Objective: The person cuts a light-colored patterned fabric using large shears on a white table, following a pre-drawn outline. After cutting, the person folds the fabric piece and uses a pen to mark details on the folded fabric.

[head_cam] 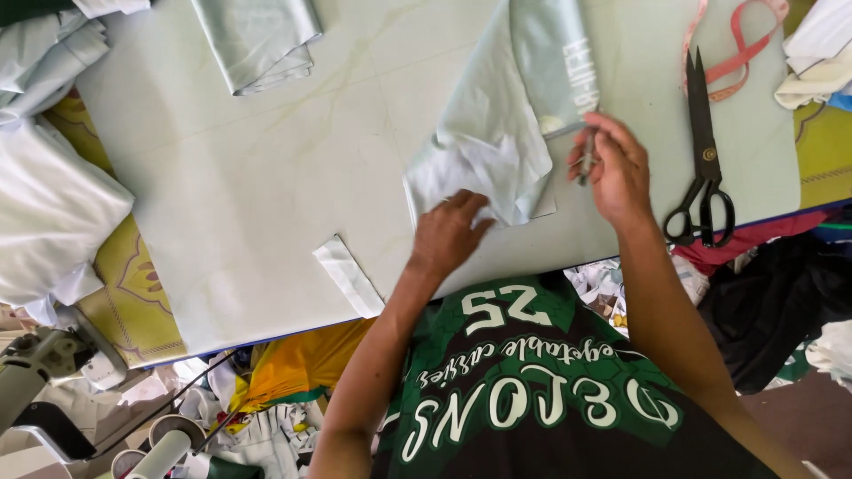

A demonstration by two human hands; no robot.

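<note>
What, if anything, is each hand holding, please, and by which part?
Right hand pinches a thin dark stick near its top; left hand presses the pale cloth piece.

Black and green jersey with white lettering and a numeral; arms bare, apparently short-sleeved.

Crumpled pale-green cloth point(497, 142) on worktable.

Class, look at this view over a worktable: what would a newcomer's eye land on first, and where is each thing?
Near the table's front edge, the left hand presses on a pale green piece of cloth, while the right hand pinches a small slim tool beside it. Farther right lie large black scissors, with a pink measuring tape looped above them.
</note>
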